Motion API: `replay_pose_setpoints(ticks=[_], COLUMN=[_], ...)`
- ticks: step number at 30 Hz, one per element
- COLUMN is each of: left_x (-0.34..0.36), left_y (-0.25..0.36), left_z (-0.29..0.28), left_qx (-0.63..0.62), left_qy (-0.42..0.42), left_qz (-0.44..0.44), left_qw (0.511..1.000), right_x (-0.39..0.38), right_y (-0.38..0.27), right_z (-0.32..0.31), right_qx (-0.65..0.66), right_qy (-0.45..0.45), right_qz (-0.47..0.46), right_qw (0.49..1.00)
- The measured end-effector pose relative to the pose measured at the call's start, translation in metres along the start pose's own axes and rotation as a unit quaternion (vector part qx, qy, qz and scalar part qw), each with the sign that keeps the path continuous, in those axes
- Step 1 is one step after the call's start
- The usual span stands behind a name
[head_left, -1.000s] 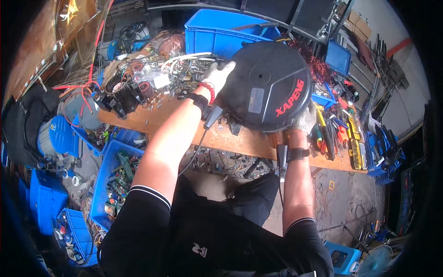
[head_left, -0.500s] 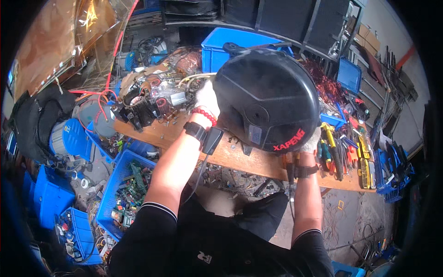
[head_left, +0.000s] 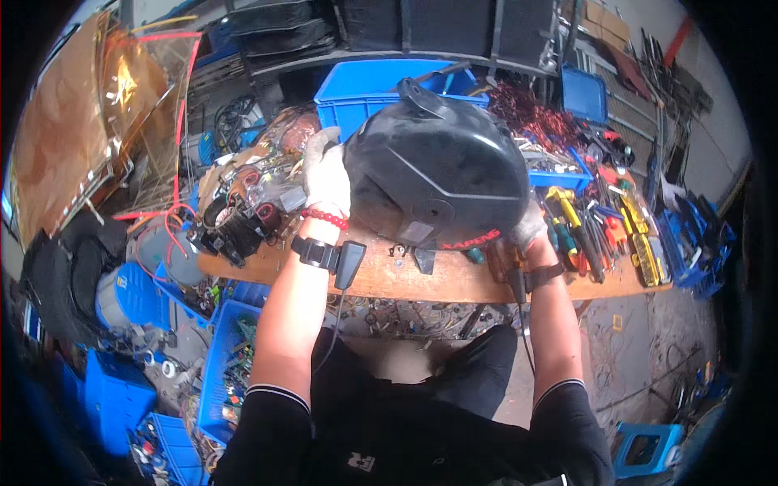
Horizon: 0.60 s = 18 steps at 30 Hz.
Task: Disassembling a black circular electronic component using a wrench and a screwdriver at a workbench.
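Observation:
A round black plastic housing (head_left: 438,178) with red lettering low on its face and a bracket on top is tilted above the wooden bench (head_left: 381,275). Both hands grip it: my white-gloved left hand (head_left: 327,182) at the left side, my gloved right hand (head_left: 531,228) at the lower right, its fingers partly hidden behind the housing. Wrist devices with cables are on both forearms. Around the housing lie a pile of electronic scrap (head_left: 243,206) on the left and hand tools with yellow handles (head_left: 567,206) on the right.
A blue crate (head_left: 348,85) stands behind the housing, and a small blue tray (head_left: 567,178) holds parts at back right. Crates of scrap (head_left: 215,381) crowd the floor at left. Tall brown sheets (head_left: 73,121) lean at far left; blue baskets (head_left: 689,251) are at the bench's right end.
The housing has moved left in view and tilted, bringing its top bracket into sight and its lettering to the lower edge. Both hands have turned with it, still gripping.

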<state>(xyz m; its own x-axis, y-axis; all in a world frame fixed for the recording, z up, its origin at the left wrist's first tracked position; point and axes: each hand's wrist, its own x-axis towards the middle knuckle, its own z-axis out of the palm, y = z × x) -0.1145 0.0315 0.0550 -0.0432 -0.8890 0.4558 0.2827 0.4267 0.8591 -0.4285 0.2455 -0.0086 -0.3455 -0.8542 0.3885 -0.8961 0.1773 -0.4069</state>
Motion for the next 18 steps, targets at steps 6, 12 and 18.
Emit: replay_pose_setpoints(ticks=[6,12,18], left_x=[0.0,0.0,0.022], left_y=[-0.01,-0.007,-0.007], left_z=[0.018,0.01,0.005], left_qx=[-0.017,-0.085,-0.254], left_qy=[-0.009,-0.025,-0.087], left_qz=[0.045,0.006,-0.224], left_qw=[0.999,0.996,0.937], right_x=[-0.016,-0.001,0.015], right_y=[0.017,-0.057,-0.086], right_z=[-0.025,-0.061,-0.06], right_qx=[0.514,0.295,0.311], right_qy=[0.194,0.233,0.259], right_qz=[0.188,0.065,0.056], right_qw=[0.814,0.924,0.913])
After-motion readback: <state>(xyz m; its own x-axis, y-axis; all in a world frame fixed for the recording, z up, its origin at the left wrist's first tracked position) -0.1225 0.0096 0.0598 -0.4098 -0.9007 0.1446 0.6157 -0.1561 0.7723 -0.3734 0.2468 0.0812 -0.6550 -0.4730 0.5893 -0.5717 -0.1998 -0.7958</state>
